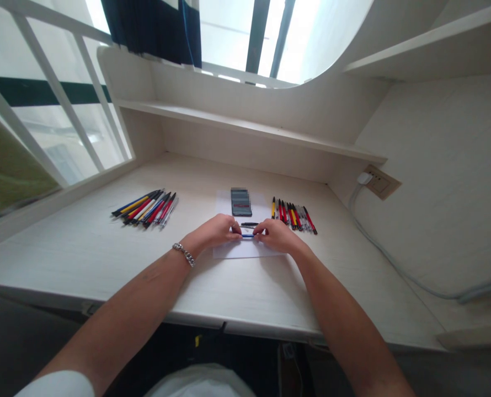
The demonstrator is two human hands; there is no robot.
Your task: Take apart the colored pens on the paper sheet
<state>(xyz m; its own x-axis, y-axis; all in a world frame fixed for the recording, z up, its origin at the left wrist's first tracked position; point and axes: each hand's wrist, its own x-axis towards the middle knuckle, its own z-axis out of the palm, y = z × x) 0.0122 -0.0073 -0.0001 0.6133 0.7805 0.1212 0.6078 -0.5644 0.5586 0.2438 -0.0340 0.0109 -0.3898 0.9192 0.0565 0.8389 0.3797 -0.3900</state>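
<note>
Your left hand [212,231] and right hand [279,236] meet on a slim blue pen [247,235]. A thin black pen [249,224] and a black smartphone [241,202] block twelve o'clock. Fanned red, yellow and blue pens [144,209] obstruct ten o'clock, fanned red and yellow pens [294,216] two. The white laminate desk [245,292] offers passage toward six.

You count one pen bunch [144,209] at nine o'clock, another pen bunch [294,216] at three, one phone [241,202], one paper sheet [227,205], one blue pen [247,235], one black pen [249,224].
</note>
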